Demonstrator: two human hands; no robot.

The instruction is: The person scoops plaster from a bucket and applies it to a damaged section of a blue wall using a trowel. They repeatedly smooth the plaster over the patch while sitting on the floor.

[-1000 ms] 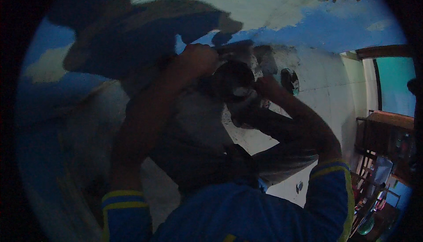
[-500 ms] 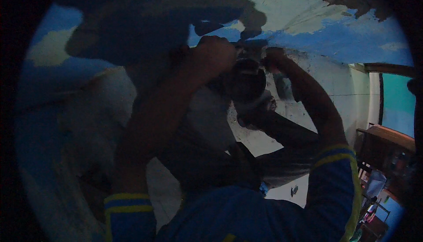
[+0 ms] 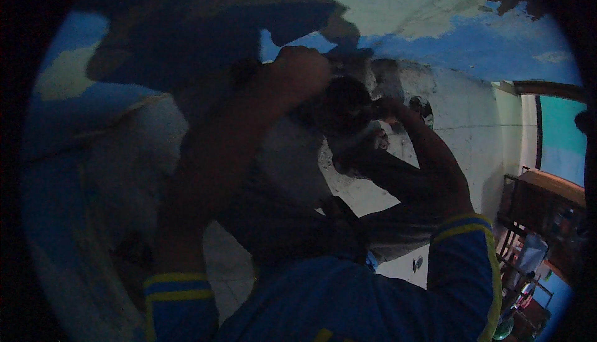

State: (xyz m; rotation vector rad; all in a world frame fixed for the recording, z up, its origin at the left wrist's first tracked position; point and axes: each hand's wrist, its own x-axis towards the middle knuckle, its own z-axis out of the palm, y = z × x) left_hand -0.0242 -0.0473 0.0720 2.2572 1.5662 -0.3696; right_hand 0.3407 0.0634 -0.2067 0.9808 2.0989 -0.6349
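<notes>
The dark round object point(image 3: 346, 99) is between the left hand point(image 3: 303, 68) and the right hand point(image 3: 390, 109), near the painted wall point(image 3: 491, 38). Left fingers appear curled; deep shadow prevents telling whether either hand's fingers are grasping or released.

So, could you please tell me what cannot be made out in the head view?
In the head view:
Left hand: fingertips hidden by the hand itself.
Right hand: grip lost in shadow.
Dark round object: kind lost in darkness.
Wooden furniture: cut by right rim.
</notes>
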